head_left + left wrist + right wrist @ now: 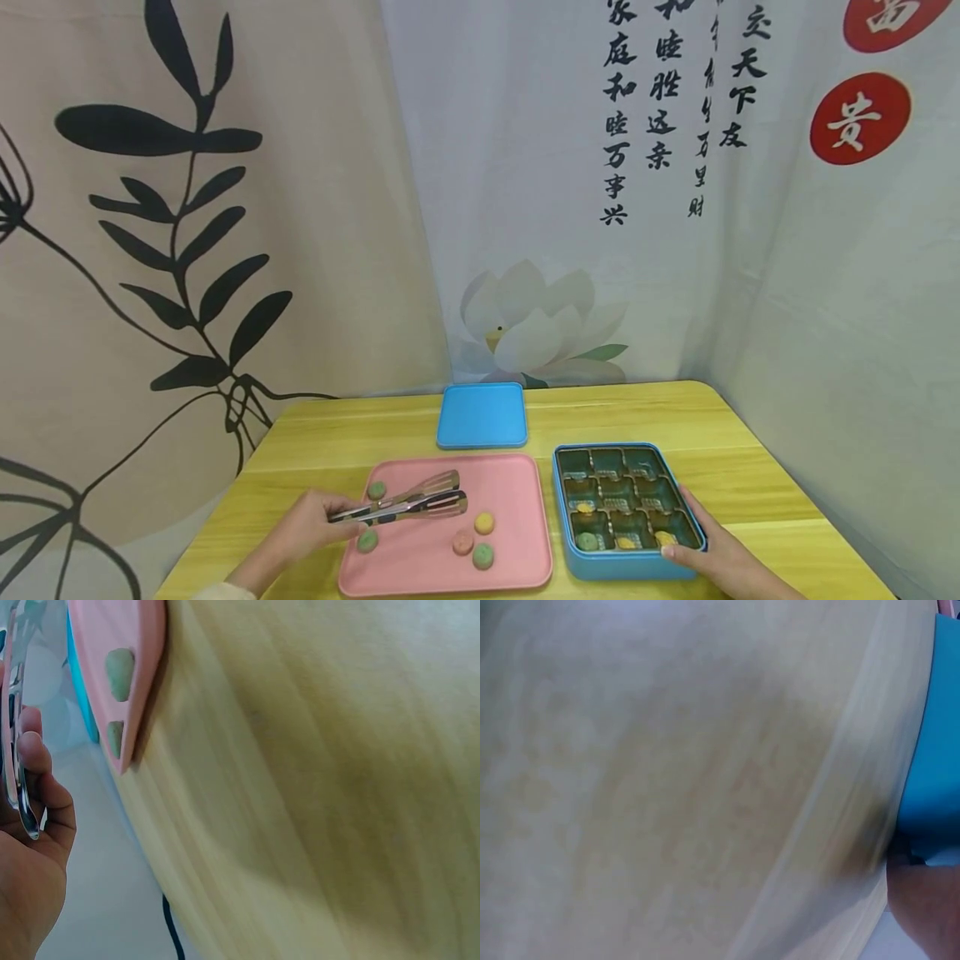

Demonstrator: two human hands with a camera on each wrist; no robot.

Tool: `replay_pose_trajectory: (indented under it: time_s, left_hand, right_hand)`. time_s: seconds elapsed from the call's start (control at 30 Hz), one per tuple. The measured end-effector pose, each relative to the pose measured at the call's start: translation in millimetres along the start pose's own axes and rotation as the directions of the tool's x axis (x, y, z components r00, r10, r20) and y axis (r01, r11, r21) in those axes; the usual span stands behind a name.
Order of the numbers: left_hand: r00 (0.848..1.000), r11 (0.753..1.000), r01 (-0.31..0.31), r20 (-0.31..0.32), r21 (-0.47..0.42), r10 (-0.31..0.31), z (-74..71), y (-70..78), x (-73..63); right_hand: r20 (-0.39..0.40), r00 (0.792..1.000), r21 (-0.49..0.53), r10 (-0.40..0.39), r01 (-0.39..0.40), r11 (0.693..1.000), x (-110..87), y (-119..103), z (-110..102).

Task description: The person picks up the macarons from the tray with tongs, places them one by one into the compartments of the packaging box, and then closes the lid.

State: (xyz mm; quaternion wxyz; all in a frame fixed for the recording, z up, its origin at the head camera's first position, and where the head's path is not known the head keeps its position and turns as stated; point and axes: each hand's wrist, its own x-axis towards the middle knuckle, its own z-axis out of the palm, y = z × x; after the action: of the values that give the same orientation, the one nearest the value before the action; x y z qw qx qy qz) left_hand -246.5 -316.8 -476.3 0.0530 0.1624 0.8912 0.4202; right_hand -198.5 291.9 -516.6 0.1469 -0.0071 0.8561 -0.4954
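My left hand [315, 521] holds metal food tongs [408, 504] by the handle end, their slotted heads spread apart above the pink tray [405, 575]. Nothing sits between the heads. On that tray lie small round pieces that look like little cakes: a yellow one [484, 523], a pink one [462, 543] and several green ones [483, 557]. My right hand [716, 554] grips the right side of a blue box [622, 568], thumb over its front corner. Inside its divided insert, a green piece [587, 542] and several yellow pieces [626, 542] occupy compartments at the front and left.
A blue lid-like tray [482, 417] lies flat behind the pink tray, near the back edge of the wooden table [757, 492]. Printed curtains [337, 208] hang behind and to the right. In the left wrist view a black cable [172, 926] hangs beside the table edge.
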Motion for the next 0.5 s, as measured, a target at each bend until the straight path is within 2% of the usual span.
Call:
replay_pose_trajectory:
  time_s: [0.3, 0.5]
  left_hand:
    - [1.000, 0.999, 0.017, 0.014, -0.044, -0.016, 4.3, -5.9, -6.6]
    - [1.000, 1.000, 0.021, 0.021, -0.011, -0.021, 7.5, -9.9, -8.9]
  right_hand:
    - [-0.008, 1.000, -0.012, 0.013, -0.013, 1.000, 0.8, 0.7, -0.1]
    - [-0.008, 1.000, -0.003, 0.004, -0.004, 1.000, 0.3, 1.6, 0.3]
